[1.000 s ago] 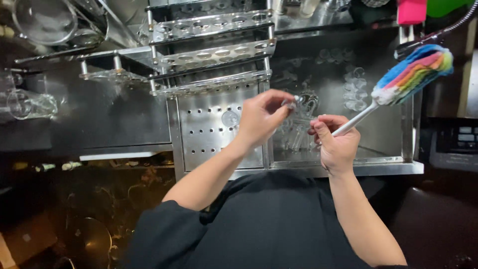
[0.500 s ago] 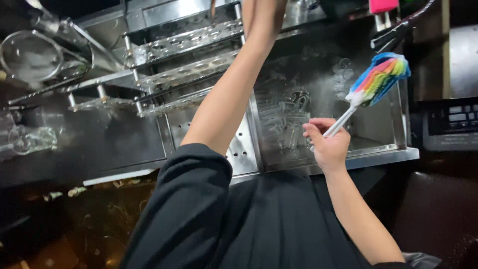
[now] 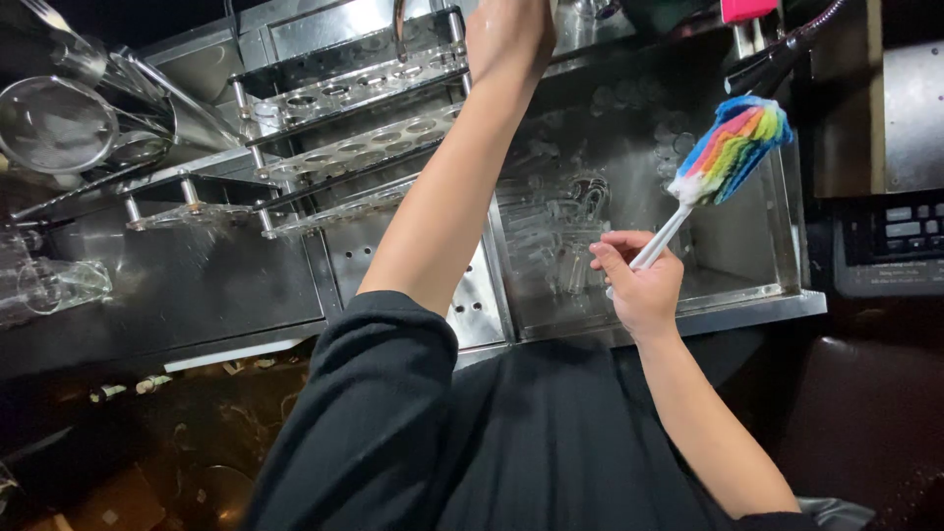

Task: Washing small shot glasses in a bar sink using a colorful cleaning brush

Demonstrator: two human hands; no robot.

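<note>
My right hand (image 3: 639, 287) grips the white handle of a brush with a rainbow-coloured foam head (image 3: 733, 147), held over a steel sink (image 3: 747, 295). Several clear glass pieces (image 3: 565, 246) lie in the sink basin. My left hand (image 3: 506, 34) is stretched far out to the top edge of the view, next to a curved metal tap (image 3: 398, 25). Its fingers are partly cut off by the frame, so what it holds is hidden. A black sleeve (image 3: 374, 393) covers the left upper arm.
Tiered metal racks with round holes (image 3: 354, 128) stand left of the sink above a perforated drain plate (image 3: 472, 295). Clear glasses (image 3: 54, 128) hang at the far left. A grey control panel with buttons (image 3: 900, 236) sits at the right, and a pink object (image 3: 747, 10) at the top.
My left hand left the brush and the right hand and reached far out to the top near the tap. The right hand keeps the brush over the sink.
</note>
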